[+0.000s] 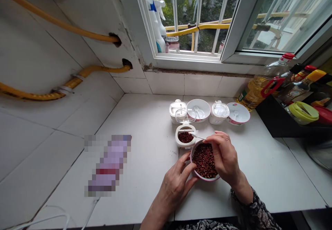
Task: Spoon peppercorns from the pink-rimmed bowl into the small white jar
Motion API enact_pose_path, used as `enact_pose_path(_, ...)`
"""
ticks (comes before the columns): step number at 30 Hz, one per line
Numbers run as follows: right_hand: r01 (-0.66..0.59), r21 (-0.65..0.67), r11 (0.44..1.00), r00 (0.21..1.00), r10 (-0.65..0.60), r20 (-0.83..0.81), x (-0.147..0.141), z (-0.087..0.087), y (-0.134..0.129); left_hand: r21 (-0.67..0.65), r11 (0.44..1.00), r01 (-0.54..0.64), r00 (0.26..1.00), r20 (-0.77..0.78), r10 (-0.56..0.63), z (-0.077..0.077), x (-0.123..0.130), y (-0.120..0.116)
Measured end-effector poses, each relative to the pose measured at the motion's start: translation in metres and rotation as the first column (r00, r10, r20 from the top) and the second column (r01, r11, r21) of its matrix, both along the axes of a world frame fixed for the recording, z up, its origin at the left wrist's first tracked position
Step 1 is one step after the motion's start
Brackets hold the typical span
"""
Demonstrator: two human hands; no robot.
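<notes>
We see the left hand (pixel 176 181) curled against the near left side of a bowl (pixel 204 162) full of dark red peppercorns (pixel 204 161), its thumb and fingers lightly closed on the bowl's rim and wall. The bowl sits on the white counter (pixel 145 174), near the front edge. The right hand (pixel 224 155) arches over the bowl's right side, fingers pinched narrow on the handle of a small white spoon (pixel 194 135), which reaches left over a little white jar (pixel 185 137) standing just behind the bowl and touching it or nearly so. That jar has its clear lid (pixel 184 115) flipped up and holds a shallow layer of the same red peppercorns (whether the spoon carries any we cannot tell). Further back, near the tiled wall, stand a second lidded jar (pixel 177 109), a white bowl with a spoon in it (pixel 199 109), a third jar (pixel 220 112) and another bowl (pixel 238 114). To the right an oil bottle with a red handle (pixel 261 88) leans at the edge of a dark tray of sauce bottles (pixel 298 119). Yellow pipes (pixel 64 84) run along the left wall, and spray bottles (pixel 157 19) stand on the window sill.
</notes>
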State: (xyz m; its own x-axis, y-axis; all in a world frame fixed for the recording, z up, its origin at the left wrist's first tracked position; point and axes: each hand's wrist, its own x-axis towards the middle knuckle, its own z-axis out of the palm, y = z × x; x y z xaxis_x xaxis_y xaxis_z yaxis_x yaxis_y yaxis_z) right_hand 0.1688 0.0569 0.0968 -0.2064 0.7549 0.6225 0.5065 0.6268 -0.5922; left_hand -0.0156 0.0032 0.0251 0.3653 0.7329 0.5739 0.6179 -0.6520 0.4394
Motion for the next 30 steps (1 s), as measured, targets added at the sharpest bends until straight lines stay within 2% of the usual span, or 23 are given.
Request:
enact_pose_path(2,-0.085,0.108,0.99,0.985,0.066,0.162,-0.003,0.001,0.002,-0.005,1.0,-0.001,1.0,0.001,0.001,0.0,0.0,0.0)
enact_pose_path(4,-0.121,0.129,0.984,0.97,0.09,0.224,-0.002,0.003,0.003,-0.006,1.0,-0.001,1.0,-0.004,0.001,0.001,0.0,0.0)
enact_pose_path(10,-0.009,0.125,0.992,0.994,-0.005,0.109,0.013,0.006,-0.002,0.004,1.0,-0.007,1.0,-0.02,0.007,0.002,0.0,0.0)
enact_pose_path(13,-0.026,0.049,0.998,0.979,0.015,0.202,0.014,0.002,-0.001,-0.007,1.0,-0.011,1.0,-0.014,0.011,0.002,0.0,0.0)
enact_pose_path(17,-0.109,-0.085,0.99,0.944,0.13,0.304,0.009,-0.008,0.002,-0.009,1.0,-0.011,1.0,-0.009,0.011,0.002,0.0,-0.001)
enact_pose_path(22,-0.032,-0.269,0.963,0.993,0.061,0.101,0.012,-0.011,0.001,-0.013,1.0,-0.008,1.0,-0.006,0.008,0.001,0.0,0.0)
enact_pose_path(27,0.007,-0.485,0.875,0.995,-0.054,-0.084,0.02,-0.006,0.001,-0.009,1.0,-0.004,1.0,-0.001,0.004,0.001,0.0,0.0)
enact_pose_path(28,0.012,-0.498,0.867,0.994,-0.066,-0.092,0.021,-0.005,0.002,-0.009,1.0,-0.003,1.0,-0.001,0.003,0.001,0.0,0.0)
enact_pose_path(30,0.014,-0.466,0.885,0.997,-0.048,-0.061,0.021,-0.005,0.002,-0.017,1.0,-0.001,1.0,-0.006,0.001,0.001,0.0,0.0)
